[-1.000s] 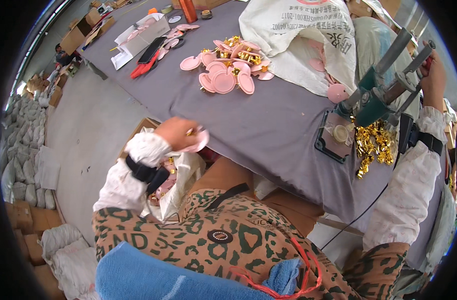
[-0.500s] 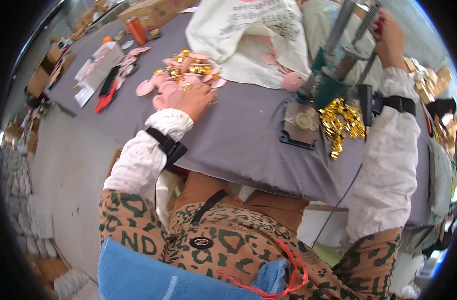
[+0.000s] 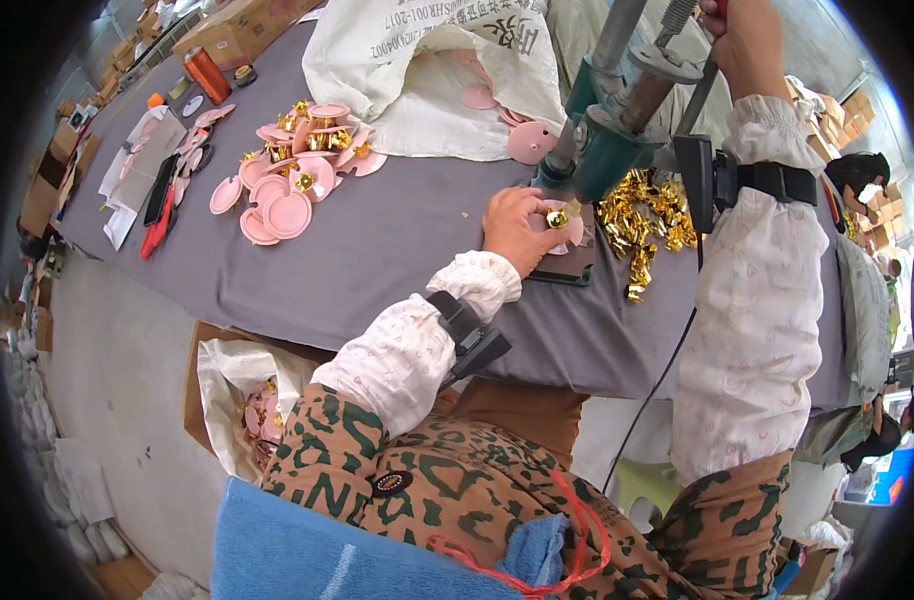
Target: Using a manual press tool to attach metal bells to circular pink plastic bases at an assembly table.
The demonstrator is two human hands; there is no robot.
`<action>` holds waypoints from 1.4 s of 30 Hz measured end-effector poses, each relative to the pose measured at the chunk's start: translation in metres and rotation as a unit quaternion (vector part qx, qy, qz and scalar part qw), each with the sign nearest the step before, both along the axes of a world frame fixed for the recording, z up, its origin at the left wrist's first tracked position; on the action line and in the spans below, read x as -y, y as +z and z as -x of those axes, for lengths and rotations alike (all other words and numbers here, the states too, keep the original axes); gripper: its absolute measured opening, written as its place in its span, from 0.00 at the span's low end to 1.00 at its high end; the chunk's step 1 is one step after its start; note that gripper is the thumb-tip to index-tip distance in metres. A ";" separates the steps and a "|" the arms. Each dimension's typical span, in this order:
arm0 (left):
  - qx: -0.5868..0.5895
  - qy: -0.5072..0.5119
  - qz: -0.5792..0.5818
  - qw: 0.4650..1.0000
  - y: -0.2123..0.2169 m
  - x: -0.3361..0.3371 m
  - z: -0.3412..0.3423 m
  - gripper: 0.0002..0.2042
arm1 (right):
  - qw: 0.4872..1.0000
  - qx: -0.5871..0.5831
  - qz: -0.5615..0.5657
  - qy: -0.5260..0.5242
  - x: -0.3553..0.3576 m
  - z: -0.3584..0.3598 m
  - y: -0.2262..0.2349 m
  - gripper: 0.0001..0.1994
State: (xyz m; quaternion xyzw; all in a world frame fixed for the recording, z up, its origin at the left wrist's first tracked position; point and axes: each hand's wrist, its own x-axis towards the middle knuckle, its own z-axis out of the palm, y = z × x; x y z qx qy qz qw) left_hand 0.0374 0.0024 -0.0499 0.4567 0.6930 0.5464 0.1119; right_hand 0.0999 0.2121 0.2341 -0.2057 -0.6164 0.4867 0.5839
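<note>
Under the green hand press (image 3: 607,165), my left hand (image 3: 517,230) pinches a pink disc (image 3: 575,232) at its edge, over the dark base plate. A small shiny gold fitting (image 3: 556,217) sits on the disc. My right hand (image 3: 749,45) is raised and wrapped round the press lever, whose red end shows a little at the fingers. Right of the press lies a heap of gold metal pieces (image 3: 637,235). On the left of the table is a pile of pink discs (image 3: 287,215), several with gold fittings on them.
A white woven sack (image 3: 367,80) with pink discs at its mouth lies behind. Far left are an orange-red can (image 3: 207,76), a white box (image 3: 137,165) and a red-and-black tool (image 3: 159,205). Below the table edge, a lined carton (image 3: 222,375) holds more pink pieces. A black cable (image 3: 667,360) hangs near my right arm.
My left hand has moved right from the disc pile to the press, bringing a pink disc with a gold fitting. My right hand stays on the lever. The view has shifted.
</note>
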 end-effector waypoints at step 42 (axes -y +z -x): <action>-0.474 0.287 0.128 0.823 0.020 0.066 0.231 0.09 | 0.991 -0.041 0.016 0.126 0.044 -0.040 0.008 0.17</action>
